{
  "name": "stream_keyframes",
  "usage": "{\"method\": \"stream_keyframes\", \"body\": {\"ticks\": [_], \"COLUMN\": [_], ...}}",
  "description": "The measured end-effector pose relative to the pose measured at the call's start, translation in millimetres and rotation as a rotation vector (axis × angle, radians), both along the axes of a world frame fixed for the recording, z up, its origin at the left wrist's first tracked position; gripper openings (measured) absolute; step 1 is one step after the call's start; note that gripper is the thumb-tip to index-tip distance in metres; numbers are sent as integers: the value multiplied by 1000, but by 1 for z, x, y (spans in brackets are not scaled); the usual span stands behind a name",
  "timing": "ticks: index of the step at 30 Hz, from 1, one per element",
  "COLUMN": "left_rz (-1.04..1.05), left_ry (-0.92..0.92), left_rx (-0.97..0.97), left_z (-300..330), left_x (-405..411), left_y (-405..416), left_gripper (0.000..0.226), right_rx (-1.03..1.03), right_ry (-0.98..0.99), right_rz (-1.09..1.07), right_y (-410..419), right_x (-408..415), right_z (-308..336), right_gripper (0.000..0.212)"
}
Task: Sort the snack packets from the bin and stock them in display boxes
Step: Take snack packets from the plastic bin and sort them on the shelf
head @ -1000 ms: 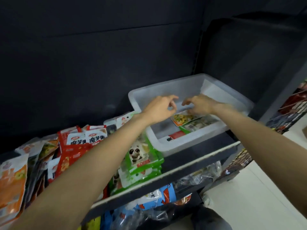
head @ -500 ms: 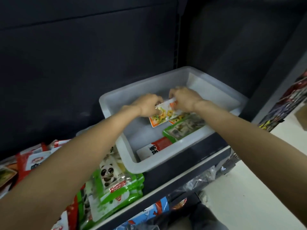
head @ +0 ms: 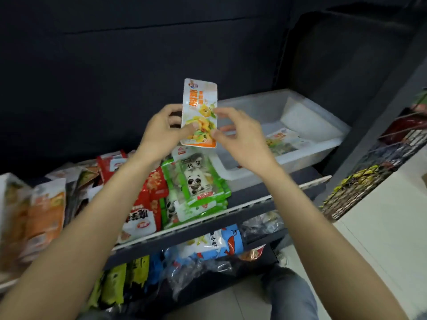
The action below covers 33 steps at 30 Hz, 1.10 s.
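An orange and white snack packet (head: 200, 105) stands upright in the air, just left of the translucent white bin (head: 307, 155). My left hand (head: 161, 132) pinches its lower left edge, thumb on the front. My right hand (head: 240, 132) holds its lower right edge with thumb and fingertips. A few more packets (head: 283, 140) lie flat inside the bin. Green panda packets (head: 196, 181) are stacked on the shelf below my hands.
Red packets (head: 145, 204) and orange packets (head: 44, 215) fill the shelf (head: 254, 204) to the left. A lower shelf holds blue, yellow and clear-wrapped packs (head: 208, 250). A wire rack (head: 379, 172) with goods stands at the right. Dark panels back the shelf.
Both hands have lifted the orange packet out of the bin, up and to the left, and turned it upright. The view has swung back toward the stocked shelf.
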<state>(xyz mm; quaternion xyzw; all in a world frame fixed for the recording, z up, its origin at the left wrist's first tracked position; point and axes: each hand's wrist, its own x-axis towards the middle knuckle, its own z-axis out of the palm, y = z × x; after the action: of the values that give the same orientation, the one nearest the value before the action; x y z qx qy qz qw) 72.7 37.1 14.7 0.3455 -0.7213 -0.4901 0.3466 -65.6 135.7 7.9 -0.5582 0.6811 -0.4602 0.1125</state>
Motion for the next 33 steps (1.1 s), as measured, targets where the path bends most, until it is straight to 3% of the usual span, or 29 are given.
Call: {"method": "stream_keyframes", "body": {"ticks": [5,10,13,16,18,21,24,29,33], "left_rz": [177,478,596,575,500,405,400,508,339], "left_ry": [58,-229,-381,-553,-643,-672,-699,-883,-669], "left_rx": [18,-315,-419,-505,-449,-331,-322,-639,-852], "left_z": [-28,-61,-72,-79,-82,-82,-79,-65,-49], "left_x": [84,169,208,239,251,256,261,249,205], "left_y": [27,40,51,50,47,45,43,46,35], "left_gripper": [33,50,53,47,45,48,49,31,26], "right_rx": [71,203,261,301,296,302,276,163,264], "right_ry": [-199,-421,-474,-433,-398,-166,12,173,341], "right_rz": [139,282,278,265,264,260,261,264,208], "right_y": [-12,-38,-55,-71,-78,-82,-74,-49,-22], "right_x": [79,156,199,238,261,281,277,227,150], "right_z": [-20,-44,-59,-69,-73,-74,-67,-36,1], "right_gripper": [50,52,49,46,39,26,29,25,20]}}
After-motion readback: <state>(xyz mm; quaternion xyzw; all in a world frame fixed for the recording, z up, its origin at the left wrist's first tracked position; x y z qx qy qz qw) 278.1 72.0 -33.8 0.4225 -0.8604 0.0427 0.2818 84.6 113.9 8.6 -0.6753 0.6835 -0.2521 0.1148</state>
